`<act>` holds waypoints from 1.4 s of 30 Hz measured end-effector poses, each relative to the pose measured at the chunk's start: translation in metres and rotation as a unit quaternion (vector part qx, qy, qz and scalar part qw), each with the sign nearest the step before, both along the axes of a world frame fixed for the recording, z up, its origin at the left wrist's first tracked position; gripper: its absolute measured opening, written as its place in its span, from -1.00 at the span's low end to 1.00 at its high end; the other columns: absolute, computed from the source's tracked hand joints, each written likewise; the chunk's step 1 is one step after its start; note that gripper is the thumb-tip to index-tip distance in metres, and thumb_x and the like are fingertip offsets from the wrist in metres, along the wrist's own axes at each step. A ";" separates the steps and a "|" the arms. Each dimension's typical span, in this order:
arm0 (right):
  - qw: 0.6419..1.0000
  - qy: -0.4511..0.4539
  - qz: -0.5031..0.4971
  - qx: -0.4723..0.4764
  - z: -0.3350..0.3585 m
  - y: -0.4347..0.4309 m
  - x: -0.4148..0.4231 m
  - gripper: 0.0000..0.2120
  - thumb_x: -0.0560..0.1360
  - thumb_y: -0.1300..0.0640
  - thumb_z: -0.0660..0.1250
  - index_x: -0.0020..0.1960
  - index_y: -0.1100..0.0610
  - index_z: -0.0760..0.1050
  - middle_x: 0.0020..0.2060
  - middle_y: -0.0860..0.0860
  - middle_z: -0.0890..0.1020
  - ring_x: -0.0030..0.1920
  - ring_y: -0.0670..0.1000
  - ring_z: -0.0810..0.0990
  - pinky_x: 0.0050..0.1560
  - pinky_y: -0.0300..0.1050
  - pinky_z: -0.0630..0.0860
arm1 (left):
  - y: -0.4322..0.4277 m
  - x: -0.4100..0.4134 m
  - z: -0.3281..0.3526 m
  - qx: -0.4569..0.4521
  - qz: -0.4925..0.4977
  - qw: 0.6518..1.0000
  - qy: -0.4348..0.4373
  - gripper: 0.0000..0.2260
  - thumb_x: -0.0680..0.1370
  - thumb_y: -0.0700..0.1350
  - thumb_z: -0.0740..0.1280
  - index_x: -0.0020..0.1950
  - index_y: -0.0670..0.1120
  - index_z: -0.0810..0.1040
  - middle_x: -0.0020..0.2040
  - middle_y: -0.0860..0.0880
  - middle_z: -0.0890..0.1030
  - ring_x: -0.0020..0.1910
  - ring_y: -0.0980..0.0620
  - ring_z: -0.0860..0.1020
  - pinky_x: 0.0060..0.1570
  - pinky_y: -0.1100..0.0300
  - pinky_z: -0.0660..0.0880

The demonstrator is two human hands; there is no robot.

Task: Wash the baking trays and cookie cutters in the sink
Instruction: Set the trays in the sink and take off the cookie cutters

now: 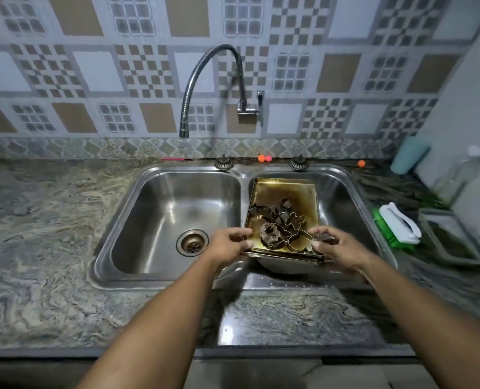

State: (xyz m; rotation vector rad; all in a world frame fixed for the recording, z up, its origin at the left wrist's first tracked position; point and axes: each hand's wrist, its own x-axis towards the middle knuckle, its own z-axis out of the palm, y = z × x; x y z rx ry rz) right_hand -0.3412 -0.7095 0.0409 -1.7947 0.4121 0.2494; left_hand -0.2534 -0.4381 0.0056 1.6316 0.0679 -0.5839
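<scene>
A stack of gold, browned baking trays leans in the right basin of the double steel sink, its near edge raised. Several metal cookie cutters lie heaped in the top tray. My left hand grips the stack's near left corner. At the near right corner, my right hand grips the stack, fingers curled over the rim. The left basin holds only its drain.
A flexible tap curves from the tiled wall, its spout above the left basin. Right of the sink lie a green and white scrub brush, a rectangular container, a clear bottle and a teal cup. Marbled counter surrounds the sink.
</scene>
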 end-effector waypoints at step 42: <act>0.972 0.223 -0.056 0.045 -0.170 -0.139 0.133 -0.77 0.56 0.10 0.37 0.19 -0.07 0.50 0.27 -0.01 0.48 0.25 0.06 0.40 0.17 0.10 0.39 | -0.181 0.080 -0.170 0.117 0.052 0.986 0.108 -0.65 0.47 -0.32 0.50 0.17 -0.02 0.58 0.17 -0.06 0.62 0.17 -0.05 0.61 0.30 0.06 0.53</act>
